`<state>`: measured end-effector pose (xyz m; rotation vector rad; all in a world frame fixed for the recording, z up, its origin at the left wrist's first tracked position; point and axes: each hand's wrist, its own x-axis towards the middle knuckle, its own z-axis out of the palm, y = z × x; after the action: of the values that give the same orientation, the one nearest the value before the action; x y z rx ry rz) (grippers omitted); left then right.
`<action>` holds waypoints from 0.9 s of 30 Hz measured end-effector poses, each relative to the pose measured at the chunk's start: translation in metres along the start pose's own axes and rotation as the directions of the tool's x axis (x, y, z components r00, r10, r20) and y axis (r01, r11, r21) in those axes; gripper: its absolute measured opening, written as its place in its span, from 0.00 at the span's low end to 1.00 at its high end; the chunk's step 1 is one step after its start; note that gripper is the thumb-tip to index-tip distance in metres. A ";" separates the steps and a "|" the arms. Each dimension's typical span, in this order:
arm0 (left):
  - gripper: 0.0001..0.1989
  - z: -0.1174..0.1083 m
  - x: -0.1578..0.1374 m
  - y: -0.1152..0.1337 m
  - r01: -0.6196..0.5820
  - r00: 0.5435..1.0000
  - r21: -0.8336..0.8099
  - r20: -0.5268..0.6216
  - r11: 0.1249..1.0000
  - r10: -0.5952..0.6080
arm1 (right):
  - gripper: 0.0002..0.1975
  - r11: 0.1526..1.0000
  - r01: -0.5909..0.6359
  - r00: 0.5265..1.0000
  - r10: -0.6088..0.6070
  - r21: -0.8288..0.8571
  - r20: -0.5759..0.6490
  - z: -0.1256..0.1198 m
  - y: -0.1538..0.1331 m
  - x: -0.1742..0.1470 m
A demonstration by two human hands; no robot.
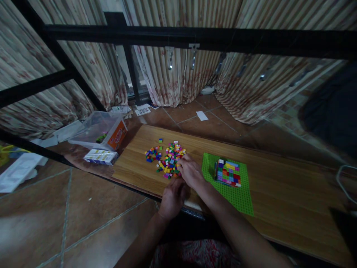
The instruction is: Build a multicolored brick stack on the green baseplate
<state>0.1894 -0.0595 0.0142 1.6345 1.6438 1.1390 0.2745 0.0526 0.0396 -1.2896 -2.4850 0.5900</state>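
Observation:
A loose pile of small, many-coloured toy bricks [171, 158] lies on the wooden table. My right hand [191, 171] reaches over the pile's right edge, its fingers bent together at the bricks; whatever is between the fingertips is too small to make out. Close below it, at the table's near edge, my left hand [173, 196] is curled closed, and its inner side is hidden. To the right of both hands is a green studded baseplate [208, 178]. A block built of multicoloured brick rows [228, 173] stands on it, apart from my hands.
The wooden tabletop [284, 193] stretches far to the right. Left of it, on the tiled floor, are a clear plastic bin [92, 124] with an orange label and a small box [100, 156]. A dark metal bar [178, 35] crosses in front of striped curtains [167, 85].

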 end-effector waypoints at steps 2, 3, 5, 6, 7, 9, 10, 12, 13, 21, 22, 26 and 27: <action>0.08 0.000 0.001 0.000 -0.017 1.000 0.005 -0.004 1.000 0.017 | 0.08 0.999 -0.009 0.999 0.011 0.037 -0.041 -0.006 -0.005 -0.005; 0.08 -0.001 0.002 0.000 -0.026 1.000 0.009 -0.005 1.000 0.026 | 0.08 0.997 -0.012 0.997 0.018 0.077 -0.074 -0.010 -0.006 -0.009; 0.08 -0.001 0.002 -0.001 -0.042 0.999 0.022 -0.003 0.999 0.042 | 0.08 0.982 -0.015 0.988 0.044 0.188 -0.148 -0.020 -0.007 -0.021; 0.08 -0.001 0.003 -0.001 -0.045 0.999 0.032 -0.002 0.998 0.045 | 0.09 0.969 -0.017 0.982 0.063 0.246 -0.181 -0.025 -0.006 -0.029; 0.08 -0.001 0.003 -0.002 -0.045 0.999 0.045 -0.004 0.998 0.046 | 0.09 0.954 -0.022 0.973 0.089 0.300 -0.212 -0.031 -0.003 -0.039; 0.07 0.000 0.003 -0.003 -0.042 0.999 0.071 -0.006 0.997 0.042 | 0.11 0.917 -0.055 0.952 0.168 0.395 -0.256 -0.041 0.009 -0.060; 0.08 0.000 0.002 -0.004 -0.038 0.999 0.082 -0.009 0.996 0.039 | 0.12 0.892 -0.086 0.936 0.226 0.443 -0.272 -0.045 0.017 -0.071; 0.08 0.001 0.002 -0.004 -0.028 0.999 0.097 -0.016 0.995 0.030 | 0.15 0.816 -0.171 0.891 0.367 0.552 -0.266 -0.052 0.037 -0.092; 0.07 0.001 0.002 -0.004 -0.026 0.999 0.100 -0.018 0.995 0.028 | 0.16 0.779 -0.202 0.859 0.433 0.593 -0.275 -0.055 0.048 -0.101; 0.08 0.004 0.003 -0.008 -0.028 0.999 0.150 -0.039 0.988 0.034 | 0.18 0.767 -0.361 0.718 0.591 0.530 -0.367 -0.080 0.115 -0.121; 0.08 0.004 0.003 -0.009 -0.028 0.998 0.157 -0.043 0.987 0.035 | 0.18 0.796 -0.375 0.734 0.568 0.474 -0.372 -0.083 0.117 -0.118; 0.07 0.005 0.004 -0.012 -0.052 0.998 0.169 -0.036 0.984 0.059 | 0.16 0.892 -0.365 0.792 0.448 0.266 -0.416 -0.092 0.120 -0.106; 0.07 0.005 0.004 -0.012 -0.058 0.997 0.168 -0.034 0.984 0.065 | 0.16 0.904 -0.355 0.800 0.426 0.239 -0.422 -0.093 0.120 -0.104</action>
<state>0.1872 -0.0537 0.0026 1.7889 1.7664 1.0947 0.4574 0.0504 0.0583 -1.6695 -1.7608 0.4681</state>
